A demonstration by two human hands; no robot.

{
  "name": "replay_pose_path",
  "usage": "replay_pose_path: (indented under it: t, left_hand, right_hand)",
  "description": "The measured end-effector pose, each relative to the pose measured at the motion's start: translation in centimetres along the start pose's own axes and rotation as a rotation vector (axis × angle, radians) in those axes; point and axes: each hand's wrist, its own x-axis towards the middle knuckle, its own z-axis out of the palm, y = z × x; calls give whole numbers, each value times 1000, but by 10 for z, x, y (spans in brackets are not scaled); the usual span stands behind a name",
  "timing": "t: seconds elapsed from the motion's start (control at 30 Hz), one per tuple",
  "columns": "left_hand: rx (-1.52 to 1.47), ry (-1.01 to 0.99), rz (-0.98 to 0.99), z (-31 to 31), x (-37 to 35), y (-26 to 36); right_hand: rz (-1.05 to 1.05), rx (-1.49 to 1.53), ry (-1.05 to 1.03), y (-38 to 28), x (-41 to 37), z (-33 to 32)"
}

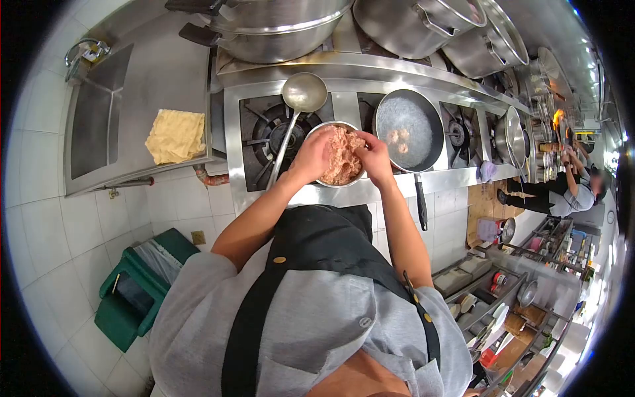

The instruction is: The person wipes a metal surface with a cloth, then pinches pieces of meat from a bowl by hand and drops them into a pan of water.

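A round metal bowl (363, 176) full of pink minced meat (342, 173) stands at the front edge of the stove. My left hand (313, 155) is closed on the minced meat at the bowl's left side, its fingertips partly hidden. Over the right side, my right hand (375, 159) has its fingers curled together on some of the meat. To the right, a frying pan (417, 112) sits on a burner with several small meat pieces (399, 139) in it. A long-handled ladle (305, 92) lies across the left burner, beside the bowl.
A folded yellowish cloth (175, 135) lies on the steel counter at left. Large pots (413, 30) line the shelf behind. The frying pan's handle (421, 200) juts past the stove edge. A green bin (135, 291) stands on the floor. Another person (569, 192) works farther right near a flame.
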Motion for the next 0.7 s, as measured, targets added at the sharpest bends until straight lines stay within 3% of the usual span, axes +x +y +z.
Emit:
replay_pose_path:
  t: [0.07, 0.1, 0.17, 0.27, 0.4, 0.5, 0.63, 0.7]
  left_hand:
    - [215, -162, -88, 1, -11, -5]
    - [320, -247, -132, 3, -17, -5]
    - [339, -290, -191, 0, -20, 7]
    - [270, -230, -253, -3, -22, 11]
    - [110, -119, -303, -12, -32, 12]
    - [-131, -4, -271, -20, -35, 12]
    - [-952, 129, -559, -5, -13, 17]
    - [-1315, 66, -500, 0, 0, 18]
  right_hand:
    - [-48, -328, 38, 22, 9, 5]
    - [-164, -507, 71, 1, 2, 18]
    - [-598, -688, 178, 13, 8, 45]
    - [-583, -727, 169, 23, 15, 59]
    - [-528, -491, 167, 17, 23, 51]
    - [-26, 22, 19, -7, 17, 32]
    - [82, 363, -81, -48, -5, 19]
    - [64, 540, -221, -69, -19, 16]
